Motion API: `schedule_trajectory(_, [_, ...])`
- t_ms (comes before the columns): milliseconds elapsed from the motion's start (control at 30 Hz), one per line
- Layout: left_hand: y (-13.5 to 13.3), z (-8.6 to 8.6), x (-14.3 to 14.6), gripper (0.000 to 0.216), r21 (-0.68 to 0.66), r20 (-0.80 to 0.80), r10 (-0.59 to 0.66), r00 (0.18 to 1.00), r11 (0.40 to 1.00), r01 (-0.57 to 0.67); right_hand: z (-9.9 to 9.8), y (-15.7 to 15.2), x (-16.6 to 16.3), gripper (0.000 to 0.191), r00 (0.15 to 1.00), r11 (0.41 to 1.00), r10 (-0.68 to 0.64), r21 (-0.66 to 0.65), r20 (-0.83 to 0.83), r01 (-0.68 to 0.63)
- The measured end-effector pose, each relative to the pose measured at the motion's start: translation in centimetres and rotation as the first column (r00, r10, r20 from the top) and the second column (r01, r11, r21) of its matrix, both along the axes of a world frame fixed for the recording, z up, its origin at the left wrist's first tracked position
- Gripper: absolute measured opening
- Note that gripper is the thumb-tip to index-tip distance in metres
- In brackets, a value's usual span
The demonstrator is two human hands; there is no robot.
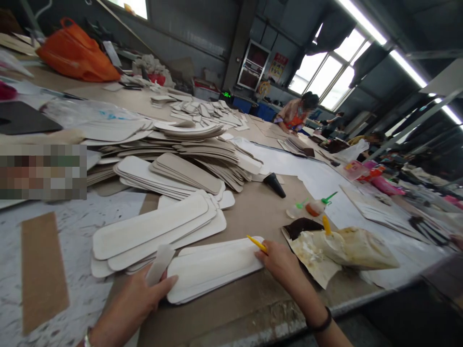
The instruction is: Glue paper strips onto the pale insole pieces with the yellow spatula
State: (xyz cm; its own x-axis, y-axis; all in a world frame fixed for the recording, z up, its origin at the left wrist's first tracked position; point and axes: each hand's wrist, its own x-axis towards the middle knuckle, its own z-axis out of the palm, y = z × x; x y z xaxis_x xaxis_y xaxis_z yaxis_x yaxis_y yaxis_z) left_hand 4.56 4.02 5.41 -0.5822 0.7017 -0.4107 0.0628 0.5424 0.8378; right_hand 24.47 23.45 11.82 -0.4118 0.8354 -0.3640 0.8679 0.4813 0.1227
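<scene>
My left hand (134, 295) is closed around a small pale, translucent flat piece (160, 264) that stands up between thumb and fingers. Its thumb lies at the left end of a low stack of long white rounded panels (215, 270). At that stack's far right end, my right hand (284, 267) pinches a yellow pointed stick (256, 244), with its fingers against the panels. Just behind lies a second fanned stack of white panels (155, 226). To the right of my right hand rests a stained bag (361, 248) with a yellow tool (326, 225) sticking up from its smeared opening.
Larger heaps of grey-white panels (202, 144) rise behind the stacks. A black cone (274, 185) and a small green-tipped bottle (316, 207) lie to the right. A brown strip (43, 272) is at left. Another person (298, 113) bends over the table farther back.
</scene>
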Motion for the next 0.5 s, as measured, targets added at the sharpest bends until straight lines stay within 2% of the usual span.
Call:
schedule_trajectory(167, [0.2, -0.4, 0.1, 0.029, -0.040, -0.004, 0.030, 1.000, 0.999, -0.030, -0.4, 0.5, 0.2, 0.024, 1.000, 1.000, 0.018, -0.015, 0.001, -0.018])
schedule_trajectory(300, [0.0, -1.5, -0.4, 0.031, -0.041, 0.028, -0.053, 0.998, 0.998, 0.054, -0.3, 0.3, 0.0, 0.024, 1.000, 1.000, 0.016, -0.006, 0.006, -0.016])
schedule_trajectory(500, [-0.1, -1.5, -0.2, 0.029, 0.020, 0.124, -0.067, 0.990, 0.998, 0.066, 0.0, -0.3, 1.0, 0.021, 0.998, 0.991, -0.032, 0.125, -0.049, 0.038])
